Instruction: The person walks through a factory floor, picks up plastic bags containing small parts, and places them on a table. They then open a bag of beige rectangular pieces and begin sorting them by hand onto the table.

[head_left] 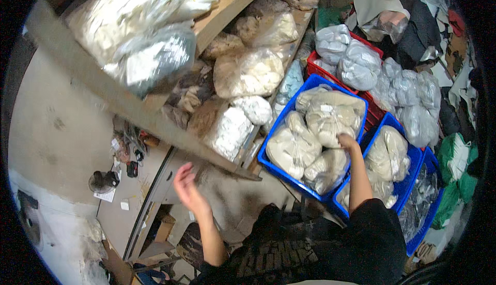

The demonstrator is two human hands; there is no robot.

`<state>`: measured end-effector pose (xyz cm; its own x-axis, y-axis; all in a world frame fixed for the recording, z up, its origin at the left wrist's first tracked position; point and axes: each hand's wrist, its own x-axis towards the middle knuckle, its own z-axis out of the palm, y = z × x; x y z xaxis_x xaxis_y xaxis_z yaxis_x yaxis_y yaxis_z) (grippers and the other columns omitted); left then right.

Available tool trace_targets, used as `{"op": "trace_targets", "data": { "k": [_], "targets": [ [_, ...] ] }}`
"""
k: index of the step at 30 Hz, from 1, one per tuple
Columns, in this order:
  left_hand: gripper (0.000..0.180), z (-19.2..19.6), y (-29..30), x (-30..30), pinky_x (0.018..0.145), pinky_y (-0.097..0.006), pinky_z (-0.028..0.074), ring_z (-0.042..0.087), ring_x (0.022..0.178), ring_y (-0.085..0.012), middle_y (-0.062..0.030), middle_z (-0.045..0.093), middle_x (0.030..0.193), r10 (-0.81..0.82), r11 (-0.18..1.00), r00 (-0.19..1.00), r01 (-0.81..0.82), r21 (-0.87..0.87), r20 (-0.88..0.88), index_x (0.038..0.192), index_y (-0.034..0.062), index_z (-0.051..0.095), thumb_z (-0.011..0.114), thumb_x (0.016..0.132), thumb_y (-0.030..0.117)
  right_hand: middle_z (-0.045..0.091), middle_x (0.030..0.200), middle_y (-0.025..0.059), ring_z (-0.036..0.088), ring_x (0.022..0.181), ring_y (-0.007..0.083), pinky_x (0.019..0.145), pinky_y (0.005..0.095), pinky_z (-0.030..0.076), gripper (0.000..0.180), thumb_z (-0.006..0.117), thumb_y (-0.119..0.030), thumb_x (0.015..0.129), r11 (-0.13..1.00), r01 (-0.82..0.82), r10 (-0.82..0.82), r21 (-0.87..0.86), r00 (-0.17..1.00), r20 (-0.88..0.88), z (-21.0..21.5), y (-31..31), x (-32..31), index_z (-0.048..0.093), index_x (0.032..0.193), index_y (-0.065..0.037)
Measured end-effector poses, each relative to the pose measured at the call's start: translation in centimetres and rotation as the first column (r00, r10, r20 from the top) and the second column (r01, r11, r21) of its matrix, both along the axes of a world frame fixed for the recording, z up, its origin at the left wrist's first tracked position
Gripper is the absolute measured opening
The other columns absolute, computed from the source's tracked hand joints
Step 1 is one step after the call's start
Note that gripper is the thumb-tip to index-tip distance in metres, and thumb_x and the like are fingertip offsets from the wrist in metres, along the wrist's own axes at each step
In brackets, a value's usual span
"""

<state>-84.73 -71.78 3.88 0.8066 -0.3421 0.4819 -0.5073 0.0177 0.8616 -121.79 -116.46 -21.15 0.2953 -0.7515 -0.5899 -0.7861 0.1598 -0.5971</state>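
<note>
My left hand [187, 186] is held up in the air at the left, fingers stretched out and holding nothing. It is nearest to the slanting shelf beam [206, 158]. My right hand [348, 141] reaches into a blue crate [313, 194], its fingers curled at the lower right edge of a clear plastic bag [330, 115] of cream-coloured pieces. The fingertips are partly hidden against the bag. More bags of the same kind, such as a knotted bag [292, 149] and a smaller bag [326, 172], lie in that crate.
A second blue crate [408, 187] with cream bags stands to the right. Behind are a red crate [311, 67] and grey-white bags [356, 65]. Wooden shelves [235, 11] with filled bags rise at the left. A desk [120, 223] holds a small fan [103, 181].
</note>
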Motion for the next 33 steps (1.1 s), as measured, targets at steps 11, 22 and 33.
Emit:
{"op": "trace_targets", "data": {
  "k": [11, 22, 33],
  "targets": [
    [0.067, 3.7, -9.5, 4.4, 0.121, -0.053, 0.026, 0.035, 0.144, -0.0411, -0.0268, 0.03, 0.158, 0.564, 0.774, 0.477, -0.59, -0.23, 0.674, 0.157, -0.0015, 0.019, 0.049, 0.105, 0.028, 0.072, 0.103, 0.0237, 0.067, 0.103, 0.0393, 0.092, 0.0443, 0.051, 0.054, 0.055, -0.046, 0.096, 0.573, -0.508, 0.719, -0.643, 0.688, 0.097, 17.0, -14.1, 33.8, 0.061, 0.129, -0.004],
    [0.05, 0.9, -14.2, 9.5, 0.104, -0.049, 0.045, 0.051, 0.123, -0.0386, -0.027, 0.046, 0.141, 0.673, 0.73, 0.586, -0.625, -0.278, 0.451, 0.143, -0.0078, 0.039, 0.052, 0.104, 0.02, 0.073, 0.099, 0.0211, 0.068, 0.097, 0.0388, 0.087, 0.0441, 0.052, 0.059, 0.064, -0.045, 0.088, 0.393, -0.337, 0.502, -0.856, 0.858, -0.108, 25.8, -22.3, 64.1, 0.061, 0.124, 0.001],
    [0.046, 2.3, -15.7, 11.1, 0.093, -0.045, 0.05, 0.056, 0.107, -0.0338, -0.0244, 0.052, 0.13, 0.681, 0.714, 0.574, -0.657, -0.24, 0.455, 0.136, -0.0063, 0.044, 0.05, 0.103, 0.024, 0.073, 0.095, 0.0197, 0.068, 0.091, 0.0375, 0.081, 0.0425, 0.052, 0.058, 0.075, -0.04, 0.077, 0.359, -0.395, 0.51, -0.845, 0.842, -0.177, 25.7, -25.4, 68.6, 0.064, 0.118, 0.001]
  ]
}}
